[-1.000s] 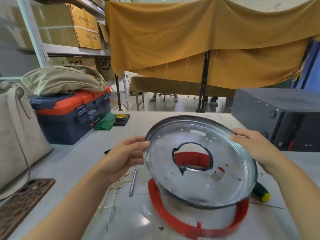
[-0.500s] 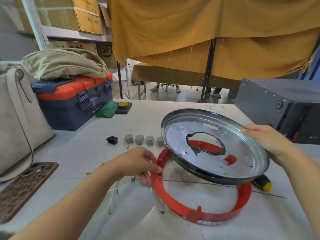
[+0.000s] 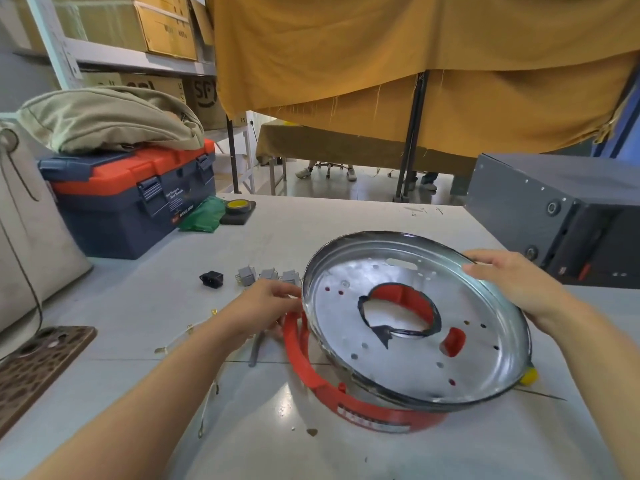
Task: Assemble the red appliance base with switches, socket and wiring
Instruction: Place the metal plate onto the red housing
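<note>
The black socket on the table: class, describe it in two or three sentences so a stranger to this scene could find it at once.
Start at the blue and orange toolbox at the table's far left. In front of it, left of the tilted metal plate, small parts sit in a row. The black socket is the leftmost; its neighbours are grey switches.

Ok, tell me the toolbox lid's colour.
Orange-red lid on a navy toolbox, head view.

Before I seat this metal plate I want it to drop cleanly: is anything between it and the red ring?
Nothing visible sits between them, though the metal plate hides much of the red ring. Left hand rests at the ring's left edge, beside the plate's rim.
</note>
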